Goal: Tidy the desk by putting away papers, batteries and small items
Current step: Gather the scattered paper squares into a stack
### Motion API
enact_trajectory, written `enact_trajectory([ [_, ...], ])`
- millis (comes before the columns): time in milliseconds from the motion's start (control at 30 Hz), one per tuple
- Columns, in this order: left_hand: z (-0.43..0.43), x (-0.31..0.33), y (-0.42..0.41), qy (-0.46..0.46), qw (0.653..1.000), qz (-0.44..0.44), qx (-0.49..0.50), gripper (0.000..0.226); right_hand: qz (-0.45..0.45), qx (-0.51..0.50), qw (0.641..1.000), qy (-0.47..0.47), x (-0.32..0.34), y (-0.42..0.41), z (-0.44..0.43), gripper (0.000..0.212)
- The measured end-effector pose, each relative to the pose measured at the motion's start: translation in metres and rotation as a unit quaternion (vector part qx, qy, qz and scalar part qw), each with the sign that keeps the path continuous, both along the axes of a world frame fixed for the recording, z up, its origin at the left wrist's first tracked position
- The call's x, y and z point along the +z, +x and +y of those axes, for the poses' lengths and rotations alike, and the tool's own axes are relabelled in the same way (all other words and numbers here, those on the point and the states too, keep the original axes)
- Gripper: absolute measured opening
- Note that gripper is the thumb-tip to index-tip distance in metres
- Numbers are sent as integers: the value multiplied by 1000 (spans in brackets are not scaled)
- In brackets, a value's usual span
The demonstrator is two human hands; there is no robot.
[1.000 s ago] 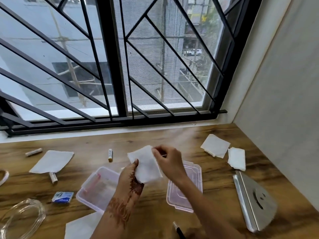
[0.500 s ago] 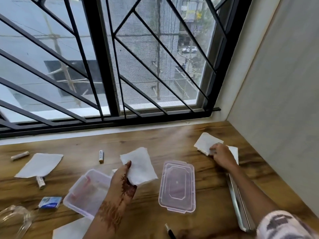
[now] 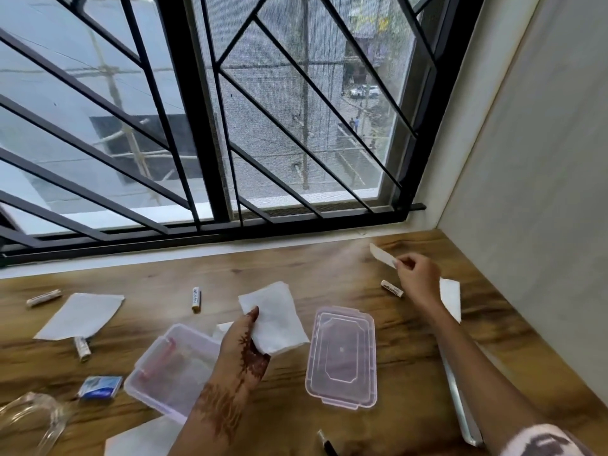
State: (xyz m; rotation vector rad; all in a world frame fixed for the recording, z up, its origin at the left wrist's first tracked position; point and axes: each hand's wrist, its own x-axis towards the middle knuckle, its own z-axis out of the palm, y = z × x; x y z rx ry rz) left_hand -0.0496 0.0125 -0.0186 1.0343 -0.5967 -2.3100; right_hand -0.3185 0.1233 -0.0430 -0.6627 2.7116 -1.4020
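Pinching one paper (image 3: 381, 255) in right hand (image 3: 418, 280), another paper (image 3: 274, 317) in left hand (image 3: 245, 352), fingers mostly hidden

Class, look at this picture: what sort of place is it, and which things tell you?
Probably a home desk by an upper-floor window: a wooden desk, a barred window overlooking a street, and a plain wall.

Dark lettering on two batteries (image 3: 196, 299) (image 3: 392, 288), too blurred to read, blue packet (image 3: 98, 387) print unreadable

Left hand (image 3: 245, 348) pinched near the body, right hand (image 3: 417, 278) pinched, outstretched.
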Motion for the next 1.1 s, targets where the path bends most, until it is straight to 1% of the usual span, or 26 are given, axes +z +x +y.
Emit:
enact_trajectory([
  [133,0,-3,-3,3,1000,3,19,17,-2,85,994,-71,32,62,-16,14],
  [233,0,-2,-4,17,1000,4,18,17,24,133,986,-96,43,117,-22,14],
  [333,1,-3,-5,21,1000,16,-10,25,48,173,980,-83,39,165,-26,16],
  [433,4,-5,-6,18,998,57,-34,36,55,191,978,-69,31,197,-27,17],
  [533,9,1,-6,24,992,105,-65,48,79,200,976,-18,22,214,-26,20],
  [600,14,4,-7,13,991,93,-93,50,78,207,975,-8,20,216,-23,22],
  [633,14,2,-8,7,992,73,-100,48,75,216,973,-10,19,215,-22,22],
  [700,14,-3,-10,-18,995,26,-89,41,73,239,968,-12,21,212,-19,22],
  [733,13,-6,-11,-26,996,17,-85,38,77,244,967,-17,23,209,-17,22],
  [800,13,-7,-12,-35,995,27,-88,34,81,226,970,-40,30,198,-11,21],
  [867,14,-6,-12,-35,995,41,-87,32,82,182,978,-61,35,178,-3,19],
  [933,14,-6,-14,-30,995,51,-80,38,82,133,986,-60,36,150,7,18],
  [1000,14,-7,-15,-33,995,59,-75,52,72,82,993,-50,28,116,19,17],
  [1033,13,-10,-15,-31,995,63,-72,55,69,48,996,-36,22,98,28,17],
  [1100,12,-12,-15,-31,995,64,-71,47,72,-42,997,4,10,65,49,22],
])
